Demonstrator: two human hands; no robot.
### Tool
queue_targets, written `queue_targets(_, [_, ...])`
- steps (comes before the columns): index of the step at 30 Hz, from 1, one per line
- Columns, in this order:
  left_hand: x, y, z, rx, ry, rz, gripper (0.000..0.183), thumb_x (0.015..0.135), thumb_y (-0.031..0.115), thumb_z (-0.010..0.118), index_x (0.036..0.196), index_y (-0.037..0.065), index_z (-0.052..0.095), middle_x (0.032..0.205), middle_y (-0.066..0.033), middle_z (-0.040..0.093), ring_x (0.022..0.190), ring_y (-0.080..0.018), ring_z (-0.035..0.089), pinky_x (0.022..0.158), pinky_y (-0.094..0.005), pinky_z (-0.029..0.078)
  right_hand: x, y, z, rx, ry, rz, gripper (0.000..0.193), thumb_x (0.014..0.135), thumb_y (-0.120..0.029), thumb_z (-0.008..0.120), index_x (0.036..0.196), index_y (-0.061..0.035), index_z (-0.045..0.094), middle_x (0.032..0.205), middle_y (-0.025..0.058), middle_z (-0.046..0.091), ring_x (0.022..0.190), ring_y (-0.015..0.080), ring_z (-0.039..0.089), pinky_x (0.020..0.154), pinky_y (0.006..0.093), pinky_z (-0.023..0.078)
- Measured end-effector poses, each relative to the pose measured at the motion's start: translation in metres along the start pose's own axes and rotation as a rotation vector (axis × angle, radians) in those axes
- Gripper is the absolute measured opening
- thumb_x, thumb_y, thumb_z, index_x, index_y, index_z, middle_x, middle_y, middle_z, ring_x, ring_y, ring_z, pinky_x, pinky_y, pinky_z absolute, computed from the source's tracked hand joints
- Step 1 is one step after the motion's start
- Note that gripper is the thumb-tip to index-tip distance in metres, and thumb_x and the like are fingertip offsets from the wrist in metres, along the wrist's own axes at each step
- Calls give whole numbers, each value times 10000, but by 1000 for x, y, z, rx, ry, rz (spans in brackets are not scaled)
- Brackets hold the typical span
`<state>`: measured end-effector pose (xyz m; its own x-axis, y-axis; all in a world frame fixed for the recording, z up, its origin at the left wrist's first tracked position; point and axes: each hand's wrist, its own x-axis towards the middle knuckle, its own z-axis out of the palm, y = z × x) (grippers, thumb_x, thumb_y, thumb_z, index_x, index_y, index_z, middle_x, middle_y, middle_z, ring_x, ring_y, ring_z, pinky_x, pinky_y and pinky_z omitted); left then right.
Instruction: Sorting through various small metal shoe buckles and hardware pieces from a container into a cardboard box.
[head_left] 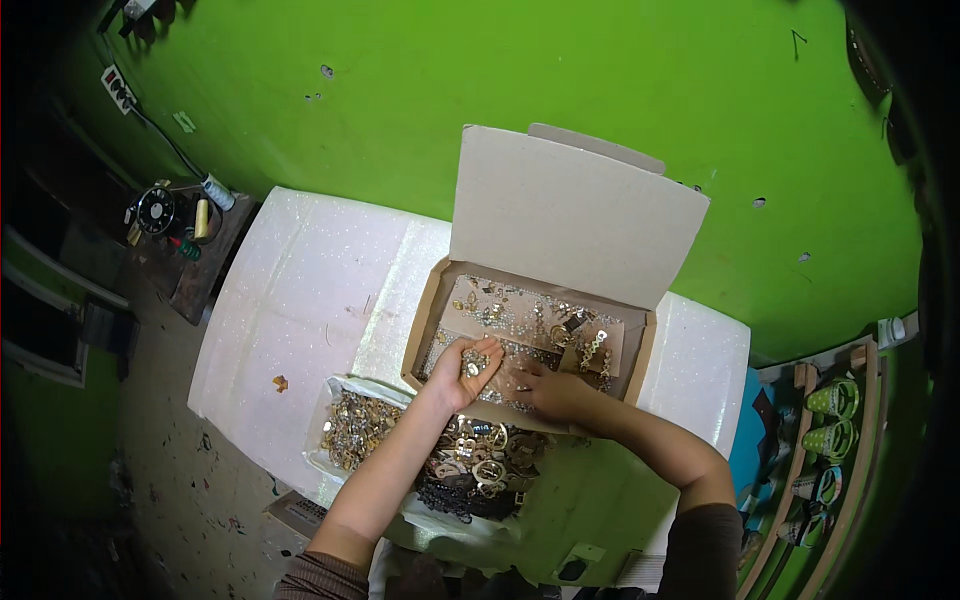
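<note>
Left hand point(461, 386) grip spread, cupped palm-up over cardboard box point(427, 312), small shiny pieces point(474, 366) resting in palm. Right hand point(553, 391) low inside box; whether pinching, cannot tell. Best: palm level, above box, so slipped pieces likely land inside.

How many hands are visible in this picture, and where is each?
2: the left hand, palm up with small shiny pieces in it, and, to its right, the right hand, both over the open cardboard box.
</note>
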<state>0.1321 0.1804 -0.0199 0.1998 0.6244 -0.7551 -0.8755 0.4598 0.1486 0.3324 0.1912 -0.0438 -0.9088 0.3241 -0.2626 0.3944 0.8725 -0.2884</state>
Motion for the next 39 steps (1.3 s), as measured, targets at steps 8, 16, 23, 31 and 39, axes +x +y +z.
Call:
queue_targets(8, [3,2,0,43,5,9,233,858,89,384,918,-93,518,831,-127,573,832,-227,591,792,-304,539,2,-3,-5,149,-19,99,221,768,-85,463,959,-83,574,1019,136,510,956,292,535,706,365,506])
queue_targets(16, [3,-2,-3,66,-38,-15,242,885,109,372,950,-73,517,842,-120,575,844,-215,590,810,-294,531,17,16,-2,347,156,97,133,669,-80,582,790,-25,585,769,154,565,722,303,577,660,370,479])
queue_targets(23, [-2,0,4,230,41,-25,208,873,128,434,1021,-17,452,972,-128,548,870,-237,590,816,-306,530,43,7,-78,622,439,235,147,702,-145,626,797,-33,626,768,143,607,708,316,600,669,375,480])
queue_targets(31, [2,4,-11,98,-107,-142,301,891,244,414,1057,-5,448,963,-131,580,873,-242,609,765,-362,532,62,-32,-89,509,509,434,125,703,-40,512,776,8,601,819,181,591,751,333,607,661,379,500])
queue_targets(39, [10,-33,12,-33,-296,-115,305,900,232,381,1065,3,496,1032,-143,575,934,-240,586,820,-367,495,41,-43,-79,476,678,470,161,696,-45,488,779,33,602,822,174,591,783,293,593,704,354,476])
